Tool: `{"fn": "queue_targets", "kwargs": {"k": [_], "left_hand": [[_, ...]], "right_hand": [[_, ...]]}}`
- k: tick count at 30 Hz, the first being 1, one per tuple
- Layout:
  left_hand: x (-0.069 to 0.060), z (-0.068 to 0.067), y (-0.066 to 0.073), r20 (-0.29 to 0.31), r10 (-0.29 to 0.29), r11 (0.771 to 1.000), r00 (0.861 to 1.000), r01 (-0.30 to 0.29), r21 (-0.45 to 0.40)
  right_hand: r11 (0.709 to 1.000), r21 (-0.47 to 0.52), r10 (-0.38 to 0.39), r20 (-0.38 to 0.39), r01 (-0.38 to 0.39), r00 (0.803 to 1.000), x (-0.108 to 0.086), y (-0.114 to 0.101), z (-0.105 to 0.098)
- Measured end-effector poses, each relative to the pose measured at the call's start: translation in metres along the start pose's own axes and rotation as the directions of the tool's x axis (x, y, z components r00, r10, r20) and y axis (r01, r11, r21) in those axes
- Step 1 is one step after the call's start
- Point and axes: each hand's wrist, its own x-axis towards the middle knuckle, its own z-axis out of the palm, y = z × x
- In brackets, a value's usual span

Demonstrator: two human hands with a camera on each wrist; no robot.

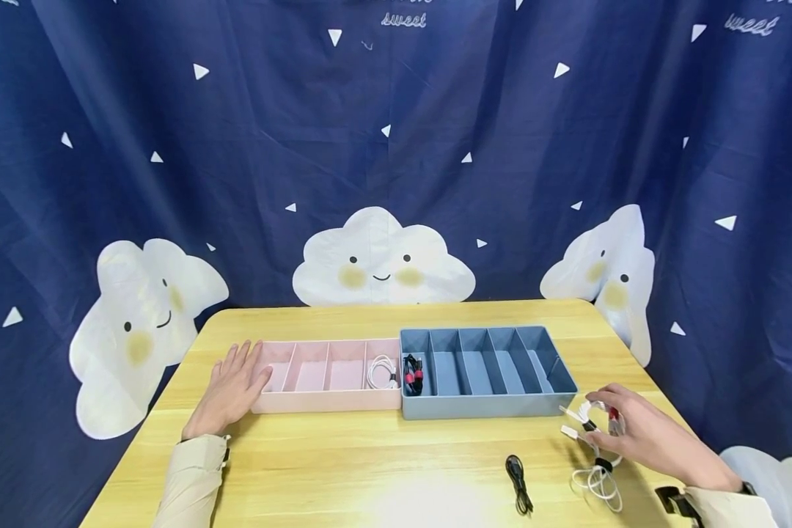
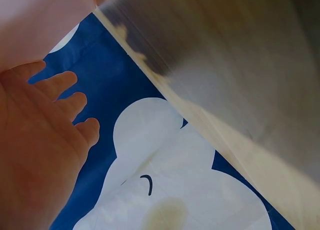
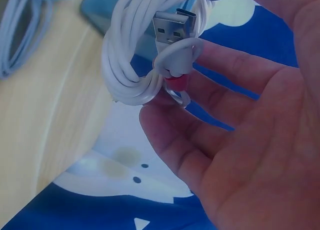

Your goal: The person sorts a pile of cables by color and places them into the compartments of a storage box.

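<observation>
At the left end of the pink divided box (image 1: 333, 400), my left hand (image 1: 232, 387) rests with fingers spread against its side; the left wrist view shows that hand (image 2: 45, 125) beside the pink wall (image 2: 40, 30). My right hand (image 1: 650, 434) holds a coiled white cable (image 3: 122, 55) with a metal USB plug (image 3: 172, 30) and a red tie (image 3: 176, 82), pinched between thumb and curved fingers (image 3: 200, 135). Another white cable with a black tie (image 1: 603, 465) lies on the table just below that hand.
A blue divided box (image 1: 488, 407) adjoins the pink one; its leftmost compartment holds black cables with red ties (image 1: 413, 375). A white coiled cable (image 1: 382, 372) sits in the pink box's rightmost compartment. One black cable (image 1: 518, 484) lies on the wooden table (image 1: 303, 469) in front.
</observation>
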Motion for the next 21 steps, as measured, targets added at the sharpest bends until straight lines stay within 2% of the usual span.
{"fn": "queue_targets", "kwargs": {"k": [2,8,14,21], "left_hand": [[0.000,-0.001,0.001,-0.003,0.001,1.000,1.000,-0.001,-0.001],[0.000,-0.001,0.001,-0.009,0.005,1.000,1.000,-0.005,0.000],[0.000,-0.002,0.001,-0.009,0.005,1.000,1.000,-0.005,0.001],[-0.001,-0.001,0.001,-0.007,0.003,1.000,1.000,-0.003,0.007]], "right_hand": [[1.000,-0.008,-0.018,-0.013,0.018,1.000,0.004,-0.003,-0.001],[0.999,0.016,-0.037,0.027,0.037,0.999,0.013,-0.012,-0.006],[0.996,0.029,-0.088,-0.006,0.088,0.996,0.024,-0.021,-0.006],[0.996,0.023,-0.089,0.028,0.089,0.996,0.034,-0.030,-0.007]]}}
